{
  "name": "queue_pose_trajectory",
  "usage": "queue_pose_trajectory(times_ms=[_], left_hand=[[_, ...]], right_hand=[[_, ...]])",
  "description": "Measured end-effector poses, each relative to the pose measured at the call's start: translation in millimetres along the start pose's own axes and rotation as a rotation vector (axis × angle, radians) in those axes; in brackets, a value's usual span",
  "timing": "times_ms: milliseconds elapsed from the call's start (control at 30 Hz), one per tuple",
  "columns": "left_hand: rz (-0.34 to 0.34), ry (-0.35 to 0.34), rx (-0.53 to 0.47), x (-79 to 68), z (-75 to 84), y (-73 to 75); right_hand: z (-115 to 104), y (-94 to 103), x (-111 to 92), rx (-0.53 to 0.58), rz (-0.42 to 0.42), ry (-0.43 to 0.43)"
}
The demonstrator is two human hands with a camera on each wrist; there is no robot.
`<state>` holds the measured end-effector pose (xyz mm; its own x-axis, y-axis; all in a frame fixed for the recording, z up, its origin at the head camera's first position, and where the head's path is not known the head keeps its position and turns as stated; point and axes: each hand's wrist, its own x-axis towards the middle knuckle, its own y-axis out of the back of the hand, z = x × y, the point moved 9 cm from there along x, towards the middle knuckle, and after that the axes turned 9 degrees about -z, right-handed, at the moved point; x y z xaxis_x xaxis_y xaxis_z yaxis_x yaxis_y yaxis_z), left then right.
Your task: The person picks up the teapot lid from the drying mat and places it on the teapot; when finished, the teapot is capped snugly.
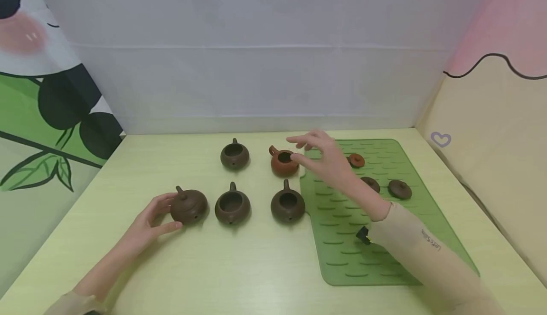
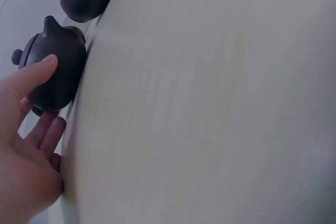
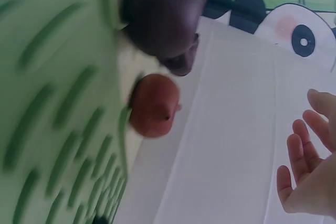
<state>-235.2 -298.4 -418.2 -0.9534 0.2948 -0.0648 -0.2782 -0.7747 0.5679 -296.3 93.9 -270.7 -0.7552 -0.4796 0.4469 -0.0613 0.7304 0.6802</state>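
Observation:
At the left of the table my left hand [image 1: 153, 217] holds a dark brown teapot [image 1: 190, 208] that wears its lid. In the left wrist view, the thumb lies against the body of this teapot [image 2: 59, 77] and the fingers curl around the handle side. My right hand [image 1: 326, 161] is raised, fingers spread and holding nothing, over the left edge of the mat. Nearest to it is a small reddish-brown teapot [image 1: 282, 168] without a lid. The right wrist view shows this reddish teapot [image 3: 154, 111] apart from the fingers.
Three lidless dark teapots stand at the back [image 1: 235, 161], front middle [image 1: 232, 214] and front right [image 1: 288, 212]. On the green mat [image 1: 342, 244] lie a reddish lid [image 1: 357, 160] and dark lids [image 1: 400, 189], partly behind my right arm. A white cloth backdrop [image 1: 273, 82] rises behind.

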Motion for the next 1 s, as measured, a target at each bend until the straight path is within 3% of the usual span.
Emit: queue_pose_trajectory(times_ms=[133,300,500,667,767,1000], left_hand=[[-0.004,-0.017,0.045,-0.5,7.7,2.3],[0.039,-0.055,0.107,-2.7,24.7,7.9],[0.173,-0.178,0.221,-11.4,69.1,14.6],[0.227,-0.225,0.201,-14.9,99.0,7.5],[0.206,-0.238,0.178,-13.9,111.7,-5.1],[0.047,-0.283,0.043,-5.1,120.6,-45.1]], right_hand=[[11,16.2,-16,-0.077,0.043,0.03],[27,29.4,-35,-0.072,0.054,0.055],[45,40.2,-59,-0.096,0.054,0.055],[59,44.6,-77,-0.188,0.056,0.033],[68,46.3,-86,-0.24,0.063,0.021],[90,51.9,-106,-0.312,0.063,0.006]])
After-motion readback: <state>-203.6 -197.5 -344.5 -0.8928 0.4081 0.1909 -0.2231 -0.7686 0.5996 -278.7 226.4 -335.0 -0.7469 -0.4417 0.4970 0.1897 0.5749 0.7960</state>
